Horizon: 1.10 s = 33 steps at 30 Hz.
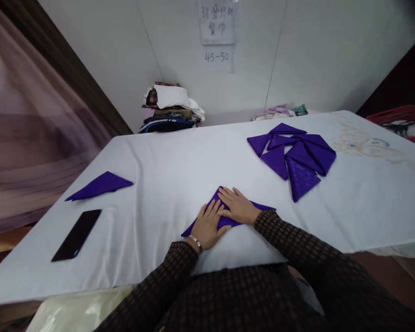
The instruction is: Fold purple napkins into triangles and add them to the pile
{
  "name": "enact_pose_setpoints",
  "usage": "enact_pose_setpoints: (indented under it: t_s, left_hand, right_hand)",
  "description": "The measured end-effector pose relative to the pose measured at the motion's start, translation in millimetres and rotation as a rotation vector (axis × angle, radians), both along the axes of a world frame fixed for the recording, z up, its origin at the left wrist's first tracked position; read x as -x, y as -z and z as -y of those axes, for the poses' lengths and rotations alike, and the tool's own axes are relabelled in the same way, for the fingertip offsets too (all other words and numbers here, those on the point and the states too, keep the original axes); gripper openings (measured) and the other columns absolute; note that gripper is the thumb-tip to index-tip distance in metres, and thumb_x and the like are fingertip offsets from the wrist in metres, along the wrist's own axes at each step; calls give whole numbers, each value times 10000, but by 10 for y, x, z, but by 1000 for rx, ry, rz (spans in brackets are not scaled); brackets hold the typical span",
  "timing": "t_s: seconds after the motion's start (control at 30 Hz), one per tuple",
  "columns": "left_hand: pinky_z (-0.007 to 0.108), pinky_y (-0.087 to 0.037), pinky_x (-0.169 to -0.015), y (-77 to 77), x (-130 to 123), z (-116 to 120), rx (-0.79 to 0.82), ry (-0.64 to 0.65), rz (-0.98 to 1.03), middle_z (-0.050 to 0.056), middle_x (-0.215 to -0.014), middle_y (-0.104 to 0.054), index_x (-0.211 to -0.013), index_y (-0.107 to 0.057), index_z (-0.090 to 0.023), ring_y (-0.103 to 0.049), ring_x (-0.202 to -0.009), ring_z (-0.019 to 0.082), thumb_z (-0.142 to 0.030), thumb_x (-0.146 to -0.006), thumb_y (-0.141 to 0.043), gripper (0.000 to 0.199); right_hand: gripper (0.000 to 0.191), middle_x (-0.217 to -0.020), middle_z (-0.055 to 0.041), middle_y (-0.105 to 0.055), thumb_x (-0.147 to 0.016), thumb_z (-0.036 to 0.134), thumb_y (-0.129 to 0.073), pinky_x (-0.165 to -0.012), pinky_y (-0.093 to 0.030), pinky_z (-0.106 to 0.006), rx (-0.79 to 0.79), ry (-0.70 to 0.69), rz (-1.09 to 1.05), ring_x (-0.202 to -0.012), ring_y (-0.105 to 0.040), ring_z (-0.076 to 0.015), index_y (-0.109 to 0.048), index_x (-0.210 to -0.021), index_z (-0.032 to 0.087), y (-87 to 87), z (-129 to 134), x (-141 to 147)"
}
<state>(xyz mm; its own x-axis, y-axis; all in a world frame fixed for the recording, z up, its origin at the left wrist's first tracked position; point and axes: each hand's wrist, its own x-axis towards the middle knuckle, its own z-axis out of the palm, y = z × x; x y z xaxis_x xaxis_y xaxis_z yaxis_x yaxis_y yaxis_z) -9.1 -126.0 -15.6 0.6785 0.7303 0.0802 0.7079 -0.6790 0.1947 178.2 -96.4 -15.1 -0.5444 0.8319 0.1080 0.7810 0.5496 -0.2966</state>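
A purple cloth napkin (263,206), folded into a triangle, lies on the white tablecloth (180,170) in front of me. My left hand (207,227) presses flat on its left part, fingers stretched out, a bracelet at the wrist. On the upper and right part rests my right hand (239,206), also flat with fingers extended. The hands nearly meet over the middle and hide much of the cloth. Several folded purple napkins (302,159) form a loose cluster at the back right. One more folded napkin (102,185) lies alone on the left.
A black phone (76,235) lies near the table's left edge. Behind the table are a pile of folded clothes (173,108) and more fabric (276,111). A red basket (401,122) stands at the far right. Paper signs (218,23) hang on the wall; a sheer curtain (31,120) hangs left.
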Motion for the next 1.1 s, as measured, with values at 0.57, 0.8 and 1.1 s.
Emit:
enact_pose_setpoints:
  t_s: [0.57, 0.8, 1.1]
  left_hand:
    - [550, -200, -1091, 29, 895, 312, -44, -230, -53, 107, -1440, -399, -1416, -327, -216, -282, -1363, 289, -530, -887, -398, 619]
    - [583, -262, -1052, 44, 1138, 386, -56, -499, 50, 140, -1415, -427, -1311, -461, -179, -324, -1339, 313, -469, -895, -413, 509]
    - [488, -382, -1034, 116, 978, 429, -59, -449, 371, 84, -1215, -602, -973, -622, -208, -427, -1263, 264, -326, -812, -580, 204]
  right_hand:
    - [726, -1494, -128, -281, -883, 623, -324, -1113, -164, -498, -9, -16, 45, -1390, -200, -254, -291, -1439, 158, 30, 25, -32]
    - [740, -1499, -133, -268, -884, 625, -315, -1117, -155, -490, -3, -6, 66, -1390, -199, -261, -274, -1445, 144, 48, 26, -35]
    - [729, -1503, -129, -259, -887, 616, -316, -1115, -158, -491, -1, -12, 88, -1390, -198, -265, -276, -1445, 149, 75, 17, -47]
